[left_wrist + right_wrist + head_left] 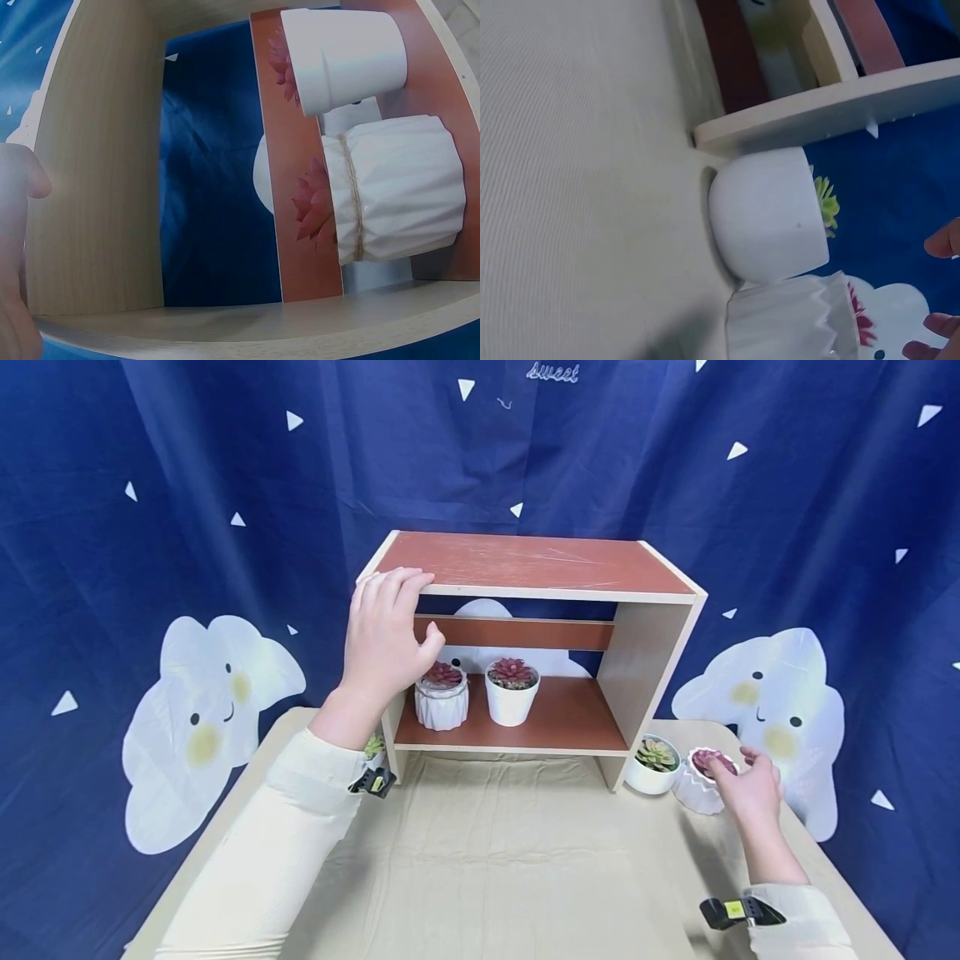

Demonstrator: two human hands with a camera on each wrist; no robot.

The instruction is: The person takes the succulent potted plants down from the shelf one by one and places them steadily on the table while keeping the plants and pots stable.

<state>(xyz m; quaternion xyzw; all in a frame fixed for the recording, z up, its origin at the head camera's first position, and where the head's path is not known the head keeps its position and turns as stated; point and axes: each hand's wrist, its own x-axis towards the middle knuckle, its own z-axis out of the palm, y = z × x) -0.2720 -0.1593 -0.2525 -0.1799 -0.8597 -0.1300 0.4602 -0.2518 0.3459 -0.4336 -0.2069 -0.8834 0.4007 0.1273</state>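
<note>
My left hand (390, 631) rests on the front left corner of a small shelf's red-brown top (525, 564), thumb spread away from the fingers. On its lower board stand a white pleated pot (442, 703) tied with twine and a smooth white pot (512, 702), each with a red succulent. At the right, my right hand (753, 789) hovers at a ridged white pot (697, 793) with a red succulent. In the right wrist view its fingertips (941, 322) are spread, apart from the pot's rim. Beside it stands a round white pot (765, 214) with a green succulent.
The shelf's right side panel (648, 652) stands close to the round pot. Left of the shelf, another green succulent (375, 745) is partly hidden behind my left wrist. A beige cloth (510, 860) covers the table; a blue curtain (480, 460) hangs behind.
</note>
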